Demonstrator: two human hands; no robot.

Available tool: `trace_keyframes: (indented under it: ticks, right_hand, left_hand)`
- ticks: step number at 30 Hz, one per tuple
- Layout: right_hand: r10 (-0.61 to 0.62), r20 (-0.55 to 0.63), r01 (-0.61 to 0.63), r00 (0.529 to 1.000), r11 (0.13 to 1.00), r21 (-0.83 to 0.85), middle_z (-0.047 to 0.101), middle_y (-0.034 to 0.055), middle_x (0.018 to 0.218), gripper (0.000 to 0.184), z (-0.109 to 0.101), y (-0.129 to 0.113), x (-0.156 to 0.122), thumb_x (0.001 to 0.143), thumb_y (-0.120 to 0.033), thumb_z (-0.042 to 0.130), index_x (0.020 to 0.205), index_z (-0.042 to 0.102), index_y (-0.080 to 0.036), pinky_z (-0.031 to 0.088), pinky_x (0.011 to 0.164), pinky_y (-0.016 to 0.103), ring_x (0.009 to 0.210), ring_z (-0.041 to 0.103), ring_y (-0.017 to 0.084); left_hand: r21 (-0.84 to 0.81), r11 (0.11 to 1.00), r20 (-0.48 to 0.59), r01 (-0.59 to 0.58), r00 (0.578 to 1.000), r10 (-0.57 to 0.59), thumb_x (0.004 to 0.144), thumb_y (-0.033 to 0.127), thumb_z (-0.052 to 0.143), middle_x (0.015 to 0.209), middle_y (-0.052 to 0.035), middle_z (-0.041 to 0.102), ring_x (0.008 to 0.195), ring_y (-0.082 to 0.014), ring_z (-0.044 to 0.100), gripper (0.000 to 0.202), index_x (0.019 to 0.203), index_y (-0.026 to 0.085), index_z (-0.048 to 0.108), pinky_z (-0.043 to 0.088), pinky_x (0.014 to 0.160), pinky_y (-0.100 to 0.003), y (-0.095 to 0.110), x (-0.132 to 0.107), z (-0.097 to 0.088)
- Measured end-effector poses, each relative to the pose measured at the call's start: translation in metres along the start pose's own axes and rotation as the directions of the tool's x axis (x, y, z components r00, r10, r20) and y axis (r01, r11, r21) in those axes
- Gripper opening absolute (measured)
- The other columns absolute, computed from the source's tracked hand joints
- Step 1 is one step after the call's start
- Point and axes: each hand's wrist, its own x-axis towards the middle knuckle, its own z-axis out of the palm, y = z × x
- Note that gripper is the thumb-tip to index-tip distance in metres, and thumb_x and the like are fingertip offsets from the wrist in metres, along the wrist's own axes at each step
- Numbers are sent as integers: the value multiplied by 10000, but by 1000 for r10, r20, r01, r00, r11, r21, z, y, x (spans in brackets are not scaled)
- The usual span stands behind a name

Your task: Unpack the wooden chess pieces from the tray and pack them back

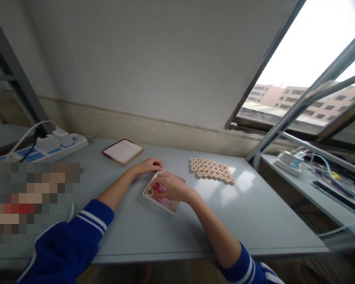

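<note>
A shallow pale box with a pink-and-red inside lies tilted on the desk before me. One round Chinese chess piece with a dark character sits in its near-left corner. My right hand reaches over the box from the right, thumb and fingers apart; nothing shows between them, though the hand hides part of the inside. Beside the box's far-left edge, my left hand rests on the desk, fingers loosely bent and holding nothing visible. Rows of round wooden Chinese chess pieces lie flat to the right of the box.
Toward the wall lies a box lid with a white inside and dark red edge. A power strip with plugs and cables occupies the left. The grey desk ends near my body. A metal frame rises at the back right.
</note>
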Motion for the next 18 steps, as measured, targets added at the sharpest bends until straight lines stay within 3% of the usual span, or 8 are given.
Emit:
trace_keyframes:
  ticks: [3, 8, 12, 15, 18]
  right_hand:
    - [-41, -85, 45, 996, 998, 43, 559, 30, 948, 367, 2, 1, 0, 670, -350, 658, 998, 566, -214, 375, 816, 267, 923, 494, 156]
    - [-70, -144, 76, 987, 996, 42, 531, 18, 924, 260, 8, -4, 6, 676, -360, 649, 899, 622, -227, 351, 847, 267, 917, 478, 149]
    - [-35, -222, 46, 974, 998, 45, 504, 20, 951, 295, -16, 10, -1, 653, -378, 668, 897, 614, -222, 347, 835, 259, 931, 457, 143]
    - [100, -313, -105, 945, 994, 1, 494, 23, 938, 302, -45, 40, -28, 648, -377, 676, 891, 597, -217, 333, 845, 286, 927, 449, 150]
    - [338, -355, -374, 872, 927, -36, 503, 31, 877, 249, -62, 73, -59, 648, -336, 678, 838, 594, -199, 346, 798, 303, 879, 456, 168]
  left_hand:
    - [10, 1000, 1, 4, 1000, -4, 674, 285, 490, 704, -20, 602, 688, -133, 515, 210, 724, 117, 606, 388, 639, -218, 1, 0, 0]
    - [17, 1000, 15, 5, 1000, -6, 670, 282, 472, 702, -23, 603, 695, -142, 521, 210, 707, 117, 596, 394, 657, -229, 6, 1, -1]
    - [25, 1000, 15, 12, 1000, -12, 672, 310, 462, 667, -16, 580, 682, -146, 506, 226, 680, 118, 580, 381, 635, -231, 9, 0, 0]
    - [34, 999, 7, 7, 1000, -7, 672, 311, 466, 684, -13, 573, 682, -143, 500, 217, 698, 125, 575, 371, 631, -229, 8, 0, 1]
    - [52, 998, -14, 23, 1000, -22, 668, 309, 465, 694, -19, 572, 691, -150, 504, 203, 683, 131, 561, 373, 635, -234, 7, -1, 2]
